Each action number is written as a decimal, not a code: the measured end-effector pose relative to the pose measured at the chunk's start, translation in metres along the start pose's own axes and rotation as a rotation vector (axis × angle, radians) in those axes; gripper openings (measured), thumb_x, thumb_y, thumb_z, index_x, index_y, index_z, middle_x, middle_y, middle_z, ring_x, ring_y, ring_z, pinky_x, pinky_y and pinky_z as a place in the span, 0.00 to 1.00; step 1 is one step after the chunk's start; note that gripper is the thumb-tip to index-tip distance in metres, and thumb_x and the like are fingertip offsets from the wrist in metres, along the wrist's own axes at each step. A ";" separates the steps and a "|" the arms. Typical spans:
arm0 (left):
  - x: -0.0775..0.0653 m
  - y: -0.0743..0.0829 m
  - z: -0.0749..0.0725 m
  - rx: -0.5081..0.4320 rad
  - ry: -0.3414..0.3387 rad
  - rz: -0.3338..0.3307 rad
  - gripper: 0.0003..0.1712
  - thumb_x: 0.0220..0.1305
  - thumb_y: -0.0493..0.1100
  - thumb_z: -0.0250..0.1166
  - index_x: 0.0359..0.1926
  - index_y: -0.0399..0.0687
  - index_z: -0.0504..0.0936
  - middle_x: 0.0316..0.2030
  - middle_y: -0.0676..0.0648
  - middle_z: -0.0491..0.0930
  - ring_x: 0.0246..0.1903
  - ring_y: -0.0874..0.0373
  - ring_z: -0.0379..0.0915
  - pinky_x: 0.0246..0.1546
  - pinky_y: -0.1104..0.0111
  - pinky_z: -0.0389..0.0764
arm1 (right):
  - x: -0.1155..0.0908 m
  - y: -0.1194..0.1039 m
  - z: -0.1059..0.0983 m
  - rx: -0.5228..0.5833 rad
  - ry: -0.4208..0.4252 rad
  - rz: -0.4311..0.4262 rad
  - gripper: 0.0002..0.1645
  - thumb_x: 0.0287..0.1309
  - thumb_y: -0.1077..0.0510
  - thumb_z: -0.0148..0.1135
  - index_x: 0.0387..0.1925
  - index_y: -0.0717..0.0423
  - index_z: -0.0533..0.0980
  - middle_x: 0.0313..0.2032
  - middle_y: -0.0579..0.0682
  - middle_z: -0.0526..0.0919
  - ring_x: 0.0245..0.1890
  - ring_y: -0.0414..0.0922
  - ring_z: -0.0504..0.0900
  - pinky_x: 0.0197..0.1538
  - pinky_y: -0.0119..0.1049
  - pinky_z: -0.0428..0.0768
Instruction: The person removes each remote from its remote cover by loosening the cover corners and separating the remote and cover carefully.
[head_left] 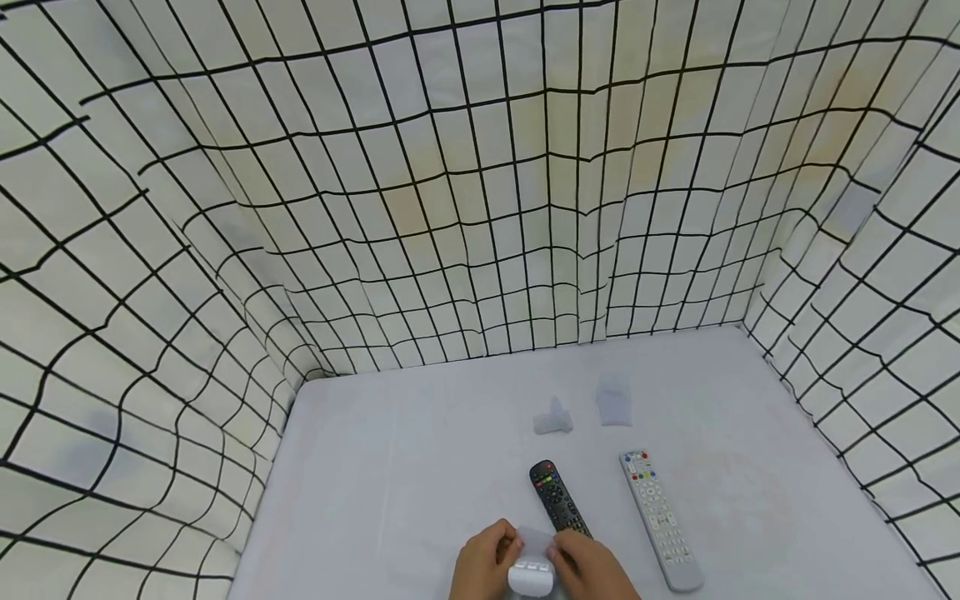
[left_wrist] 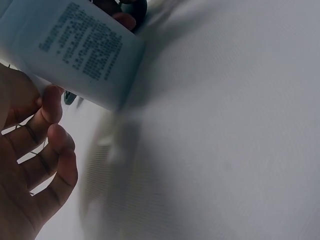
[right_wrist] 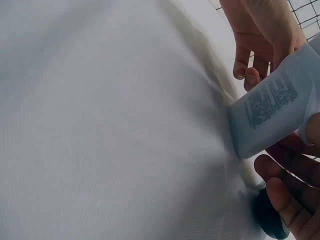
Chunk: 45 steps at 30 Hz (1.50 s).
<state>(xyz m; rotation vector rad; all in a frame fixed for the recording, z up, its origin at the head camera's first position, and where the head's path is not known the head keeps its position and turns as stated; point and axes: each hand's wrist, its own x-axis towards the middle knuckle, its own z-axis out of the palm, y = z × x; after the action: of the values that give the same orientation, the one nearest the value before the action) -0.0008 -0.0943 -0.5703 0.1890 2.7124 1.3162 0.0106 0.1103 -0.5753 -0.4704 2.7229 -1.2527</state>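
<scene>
A short white remote (head_left: 531,577) stands between the two hands, its button rows showing in the head view. Around it is a thin translucent plastic sleeve (head_left: 535,540), whose loose end rises above the remote. At the left edge of this sleeve, the left hand (head_left: 483,560) pinches the film between thumb and fingertip. The right hand (head_left: 592,568) pinches the opposite edge. Both wrist views show printed text on the remote's back (left_wrist: 82,42) through the film, its lower end close over the white tabletop. Behind the right hand lies a black remote (head_left: 557,497), its near end hidden.
A long white remote (head_left: 660,521) lies to the right of the hands. Farther back are a crumpled translucent sleeve (head_left: 553,419) and a flatter one (head_left: 615,406). White cloth walls with a black grid (head_left: 480,208) enclose the white tabletop (head_left: 360,483) at the back and sides.
</scene>
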 end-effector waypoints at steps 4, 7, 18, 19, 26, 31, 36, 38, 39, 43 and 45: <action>0.002 -0.001 0.003 0.009 -0.016 -0.026 0.06 0.68 0.44 0.68 0.33 0.51 0.81 0.23 0.60 0.79 0.22 0.74 0.65 0.25 0.75 0.69 | -0.002 -0.002 -0.001 -0.063 0.019 -0.010 0.07 0.72 0.51 0.62 0.35 0.45 0.77 0.30 0.35 0.78 0.27 0.27 0.67 0.30 0.32 0.75; 0.003 0.000 0.006 0.019 -0.017 -0.037 0.06 0.68 0.43 0.68 0.32 0.52 0.81 0.22 0.60 0.77 0.21 0.72 0.64 0.24 0.75 0.67 | -0.002 -0.001 0.000 -0.108 0.026 -0.012 0.06 0.72 0.53 0.62 0.35 0.45 0.78 0.30 0.34 0.77 0.26 0.26 0.67 0.29 0.30 0.74; 0.005 -0.004 0.013 0.146 0.033 0.041 0.08 0.66 0.39 0.70 0.31 0.53 0.79 0.21 0.61 0.74 0.21 0.74 0.60 0.23 0.75 0.65 | 0.000 -0.001 0.003 -0.190 -0.047 0.061 0.08 0.74 0.54 0.60 0.35 0.46 0.78 0.26 0.35 0.78 0.22 0.29 0.67 0.25 0.30 0.71; 0.005 -0.005 0.014 0.150 0.026 0.037 0.08 0.66 0.39 0.69 0.31 0.53 0.79 0.21 0.61 0.75 0.21 0.74 0.61 0.22 0.75 0.65 | -0.001 -0.002 0.003 -0.183 -0.049 0.066 0.09 0.74 0.54 0.60 0.33 0.46 0.77 0.24 0.35 0.76 0.20 0.29 0.66 0.24 0.30 0.70; 0.008 -0.011 0.017 0.170 -0.043 0.012 0.09 0.68 0.42 0.68 0.31 0.54 0.77 0.23 0.62 0.77 0.22 0.74 0.65 0.24 0.74 0.70 | -0.003 -0.004 0.007 -0.175 -0.055 0.121 0.14 0.75 0.53 0.58 0.28 0.46 0.73 0.16 0.35 0.71 0.15 0.32 0.64 0.20 0.29 0.65; 0.010 -0.011 0.021 0.197 -0.038 0.032 0.09 0.69 0.43 0.67 0.31 0.56 0.76 0.23 0.63 0.74 0.23 0.74 0.63 0.25 0.74 0.70 | -0.003 -0.003 0.011 -0.233 -0.025 0.164 0.13 0.75 0.52 0.58 0.29 0.45 0.74 0.15 0.36 0.72 0.14 0.33 0.65 0.20 0.30 0.65; 0.010 -0.008 0.022 0.186 -0.005 0.012 0.09 0.68 0.43 0.68 0.30 0.55 0.77 0.22 0.63 0.74 0.23 0.74 0.63 0.25 0.74 0.69 | -0.004 -0.002 0.014 -0.232 -0.002 0.197 0.12 0.74 0.51 0.59 0.30 0.46 0.74 0.15 0.37 0.72 0.13 0.35 0.65 0.19 0.31 0.64; 0.010 -0.006 0.020 0.157 0.001 -0.023 0.08 0.67 0.43 0.68 0.31 0.54 0.78 0.22 0.62 0.75 0.22 0.73 0.63 0.25 0.74 0.68 | -0.003 0.000 0.014 -0.205 -0.007 0.211 0.12 0.73 0.51 0.59 0.30 0.45 0.75 0.16 0.37 0.73 0.14 0.36 0.65 0.20 0.32 0.64; 0.010 -0.005 0.018 0.137 0.000 -0.046 0.08 0.68 0.43 0.68 0.31 0.53 0.79 0.22 0.61 0.76 0.22 0.73 0.63 0.25 0.73 0.68 | -0.002 0.001 0.015 -0.192 -0.011 0.216 0.11 0.73 0.51 0.60 0.31 0.45 0.75 0.17 0.37 0.73 0.15 0.36 0.65 0.20 0.32 0.64; 0.008 -0.001 0.011 0.051 -0.021 -0.122 0.08 0.69 0.45 0.68 0.32 0.48 0.83 0.22 0.58 0.78 0.22 0.70 0.65 0.25 0.73 0.68 | -0.001 0.004 0.015 -0.144 -0.030 0.204 0.10 0.73 0.51 0.60 0.32 0.46 0.76 0.19 0.36 0.76 0.16 0.35 0.67 0.21 0.32 0.66; 0.007 0.001 0.007 -0.002 -0.062 -0.156 0.10 0.70 0.46 0.67 0.34 0.45 0.85 0.22 0.56 0.80 0.22 0.67 0.67 0.26 0.71 0.69 | 0.000 0.005 0.015 -0.120 -0.037 0.196 0.11 0.73 0.51 0.60 0.32 0.46 0.77 0.19 0.36 0.77 0.16 0.34 0.68 0.22 0.32 0.66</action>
<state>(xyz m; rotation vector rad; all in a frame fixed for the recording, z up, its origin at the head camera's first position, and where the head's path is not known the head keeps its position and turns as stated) -0.0070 -0.0876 -0.5741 0.0177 2.6142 1.2485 0.0129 0.1024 -0.5884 -0.2274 2.7446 -1.0279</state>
